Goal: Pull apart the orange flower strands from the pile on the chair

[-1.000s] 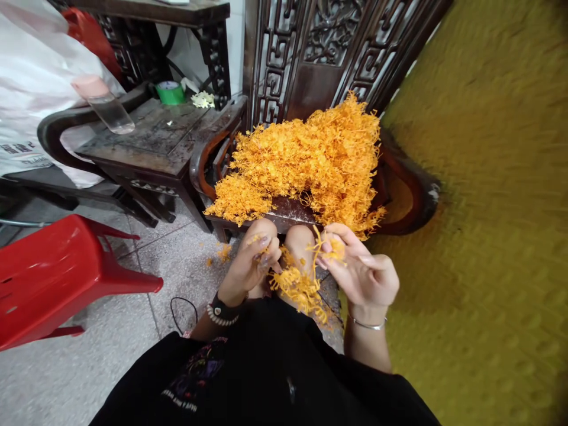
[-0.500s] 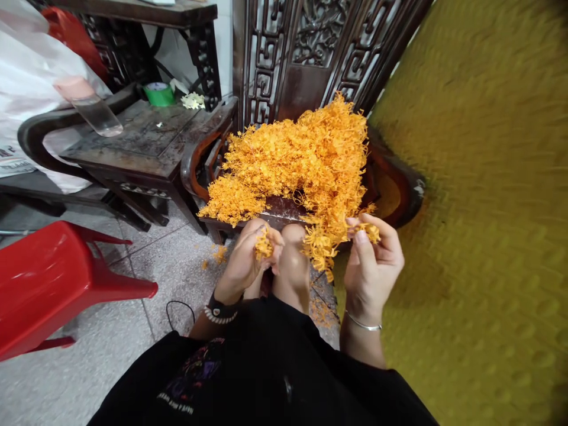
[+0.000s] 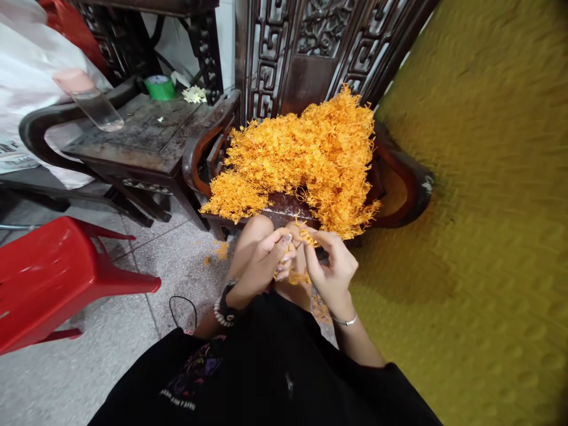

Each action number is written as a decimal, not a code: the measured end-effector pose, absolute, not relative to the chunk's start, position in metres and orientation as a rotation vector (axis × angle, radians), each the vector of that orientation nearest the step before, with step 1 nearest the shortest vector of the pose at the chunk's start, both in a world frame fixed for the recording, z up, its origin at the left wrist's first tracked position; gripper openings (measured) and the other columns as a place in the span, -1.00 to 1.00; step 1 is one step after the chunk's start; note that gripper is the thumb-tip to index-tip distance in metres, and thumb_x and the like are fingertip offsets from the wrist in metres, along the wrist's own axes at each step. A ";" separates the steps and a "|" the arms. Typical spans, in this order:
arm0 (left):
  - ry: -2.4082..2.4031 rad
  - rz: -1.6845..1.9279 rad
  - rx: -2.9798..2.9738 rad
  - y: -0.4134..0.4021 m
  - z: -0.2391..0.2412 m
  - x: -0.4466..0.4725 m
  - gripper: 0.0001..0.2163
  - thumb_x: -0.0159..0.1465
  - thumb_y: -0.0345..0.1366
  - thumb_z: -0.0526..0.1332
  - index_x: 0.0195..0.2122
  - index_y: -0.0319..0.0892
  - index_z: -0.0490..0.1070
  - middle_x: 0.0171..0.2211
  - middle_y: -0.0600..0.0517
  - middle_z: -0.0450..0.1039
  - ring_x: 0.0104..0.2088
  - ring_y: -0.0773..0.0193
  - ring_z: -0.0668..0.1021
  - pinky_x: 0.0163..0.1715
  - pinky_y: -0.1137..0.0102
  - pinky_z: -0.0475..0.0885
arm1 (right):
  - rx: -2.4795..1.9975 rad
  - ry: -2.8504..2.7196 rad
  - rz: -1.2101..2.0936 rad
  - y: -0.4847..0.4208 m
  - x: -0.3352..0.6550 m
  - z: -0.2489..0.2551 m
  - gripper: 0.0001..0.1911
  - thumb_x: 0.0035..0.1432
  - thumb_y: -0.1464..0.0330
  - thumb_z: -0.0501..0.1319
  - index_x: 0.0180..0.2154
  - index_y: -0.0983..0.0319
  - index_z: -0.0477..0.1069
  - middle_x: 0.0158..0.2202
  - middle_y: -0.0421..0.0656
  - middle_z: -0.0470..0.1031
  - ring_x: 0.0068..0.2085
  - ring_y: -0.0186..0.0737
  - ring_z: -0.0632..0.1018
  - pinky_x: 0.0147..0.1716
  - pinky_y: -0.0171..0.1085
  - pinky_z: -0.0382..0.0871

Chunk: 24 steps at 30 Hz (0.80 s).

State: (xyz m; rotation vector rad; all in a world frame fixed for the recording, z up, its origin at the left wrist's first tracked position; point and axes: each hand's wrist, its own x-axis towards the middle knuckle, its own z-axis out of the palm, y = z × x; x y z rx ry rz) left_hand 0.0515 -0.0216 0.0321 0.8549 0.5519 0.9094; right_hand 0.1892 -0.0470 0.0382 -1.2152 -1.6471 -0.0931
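A big heap of orange plastic flower sprigs (image 3: 302, 160) lies on the seat of a dark carved wooden chair (image 3: 399, 177) in front of me. Over my knees, my left hand (image 3: 261, 266) and my right hand (image 3: 331, 269) meet, fingers pinched on a small orange sprig (image 3: 304, 236) held between them. A few more orange pieces (image 3: 297, 277) hang under the hands. A beaded bracelet and watch sit on the left wrist, a thin bangle on the right.
A dark wooden side table (image 3: 146, 142) at the left holds a clear bottle with a pink cap (image 3: 89, 100), a green tape roll (image 3: 160, 87) and white bits. A red plastic stool (image 3: 57, 272) lies at the lower left. Yellow fabric (image 3: 479, 236) fills the right. Orange scraps (image 3: 222, 249) dot the floor.
My right hand has come left and down from the heap's edge to meet the left hand over my knees. The large hanging clump is no longer in it; only a small sprig is pinched.
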 end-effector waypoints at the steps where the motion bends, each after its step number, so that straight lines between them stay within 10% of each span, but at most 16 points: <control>1: 0.590 0.930 0.882 -0.021 0.028 0.053 -0.70 0.27 0.00 0.14 -0.32 -0.16 0.26 -0.60 0.23 0.07 -0.70 0.55 0.11 -0.73 0.62 0.08 | -1.205 -1.669 -0.093 -0.047 0.188 0.038 -0.74 0.11 0.55 0.24 -0.15 0.20 0.45 -0.26 -0.13 0.59 -0.30 -0.21 0.59 -0.28 -0.22 0.51; 10: 0.876 1.069 1.532 -0.016 0.018 0.058 -0.70 0.34 -0.06 0.05 -0.36 -0.18 0.36 -0.46 0.04 0.36 -0.42 0.29 0.40 -0.28 0.36 0.38 | -1.229 -1.659 0.021 -0.054 0.173 0.021 -0.60 0.11 0.51 0.24 0.01 0.14 0.44 -0.11 -0.07 0.59 -0.10 -0.08 0.56 -0.12 -0.05 0.48; 16: 0.821 0.991 1.483 -0.011 0.013 0.051 -0.71 0.35 -0.11 0.02 -0.41 -0.17 0.33 -0.57 0.10 0.28 -0.48 0.32 0.38 -0.37 0.43 0.35 | -1.175 -1.456 0.489 -0.051 0.176 0.008 -0.41 0.15 0.33 0.23 0.21 0.14 0.17 0.22 0.02 0.29 0.21 -0.01 0.35 0.17 0.04 0.27; 20: 0.675 0.846 1.559 -0.004 0.007 0.039 -0.67 0.35 -0.08 0.03 -0.40 -0.21 0.35 -0.59 0.11 0.29 -0.49 0.35 0.39 -0.43 0.46 0.32 | -1.211 -1.368 0.903 -0.045 0.189 0.015 -0.74 0.27 0.22 0.11 -0.05 0.17 0.38 -0.11 -0.10 0.50 -0.11 -0.17 0.53 -0.09 -0.20 0.41; 24: 0.768 0.880 1.772 0.001 0.012 0.026 -0.61 0.36 -0.08 0.02 -0.54 -0.20 0.26 -0.59 0.11 0.26 -0.52 0.38 0.31 -0.47 0.45 0.22 | -1.247 -1.478 1.130 -0.045 0.195 0.026 -0.72 0.26 0.20 0.15 -0.43 0.23 0.37 -0.52 -0.25 0.31 -0.48 -0.34 0.33 -0.46 -0.34 0.22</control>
